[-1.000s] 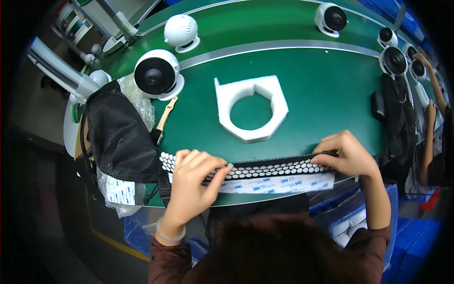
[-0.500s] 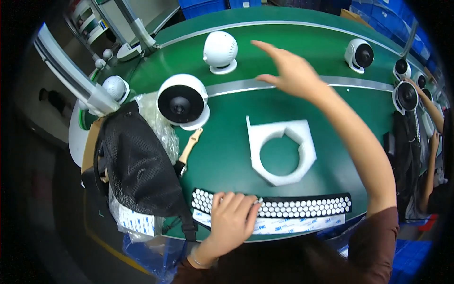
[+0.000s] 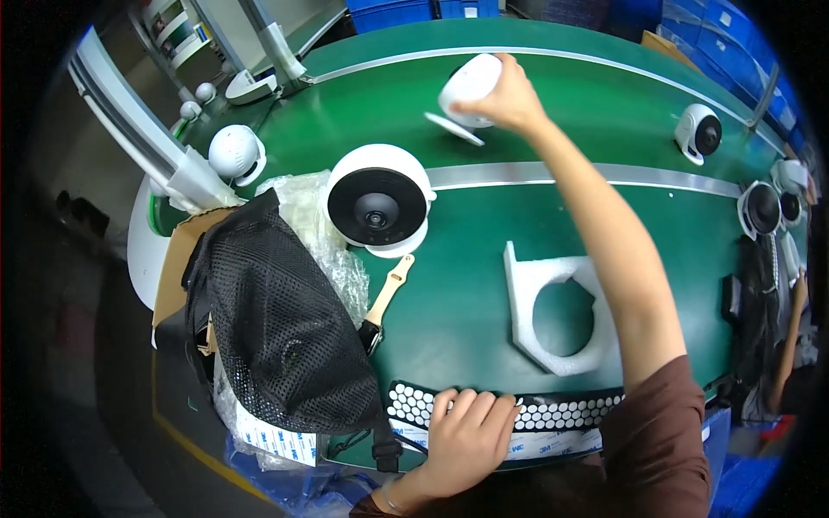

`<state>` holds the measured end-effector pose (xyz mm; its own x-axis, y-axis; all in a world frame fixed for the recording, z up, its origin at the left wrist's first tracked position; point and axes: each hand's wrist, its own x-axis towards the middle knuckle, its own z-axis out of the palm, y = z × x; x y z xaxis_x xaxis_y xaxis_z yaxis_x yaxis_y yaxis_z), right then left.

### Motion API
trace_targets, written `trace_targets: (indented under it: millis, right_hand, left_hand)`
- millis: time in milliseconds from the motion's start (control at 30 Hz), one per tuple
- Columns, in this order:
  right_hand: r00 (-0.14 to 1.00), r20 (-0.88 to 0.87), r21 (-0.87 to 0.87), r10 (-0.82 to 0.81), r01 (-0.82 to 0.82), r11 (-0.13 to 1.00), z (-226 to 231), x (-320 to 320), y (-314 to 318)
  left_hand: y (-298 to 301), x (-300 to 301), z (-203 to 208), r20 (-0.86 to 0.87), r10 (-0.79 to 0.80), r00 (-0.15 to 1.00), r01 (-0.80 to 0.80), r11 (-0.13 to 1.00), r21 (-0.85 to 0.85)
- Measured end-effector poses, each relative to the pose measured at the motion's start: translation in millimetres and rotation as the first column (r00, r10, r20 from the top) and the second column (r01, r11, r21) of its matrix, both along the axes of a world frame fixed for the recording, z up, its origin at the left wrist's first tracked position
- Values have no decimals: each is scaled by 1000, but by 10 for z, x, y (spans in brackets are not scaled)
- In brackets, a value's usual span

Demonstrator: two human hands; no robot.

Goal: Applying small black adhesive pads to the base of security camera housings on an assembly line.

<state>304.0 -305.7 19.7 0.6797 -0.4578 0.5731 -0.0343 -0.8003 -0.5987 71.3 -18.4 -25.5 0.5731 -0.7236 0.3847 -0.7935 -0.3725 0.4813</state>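
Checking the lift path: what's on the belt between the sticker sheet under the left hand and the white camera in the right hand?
Head view: the white foam frame, then a metal strip across the green belt; right forearm spans it.

The worktop (image 3: 484, 233) is matt green, crossed by a brushed metal strip (image 3: 553, 175). The white camera (image 3: 471, 82) in the right hand (image 3: 509, 99) looks like smooth plastic — slightly glossy. The foam block (image 3: 527, 298) is white and matt; the black bag (image 3: 276, 328) is coarse mesh cloth beside crinkled clear plastic wrap (image 3: 324, 233).
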Motion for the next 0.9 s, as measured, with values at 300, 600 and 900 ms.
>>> trace_targets:
  millis: [300, 600, 900]
  right_hand:
    - [655, -326, 709, 682, -308, 635, 453, -1867, -6]
    - [580, -621, 417, 528, -327, 848, 297, -2289, 199]
    - [939, -54, -175, 339, -343, 923, 491, -2734, 614]
  left_hand:
    - [11, -13, 41, 35, 2, 999, 2, 994, -109]
    - [-87, -63, 117, -60, -55, 997, 42, 977, -210]
    - [-42, -62, 201, -90, -110, 990, 88, 972, -216]
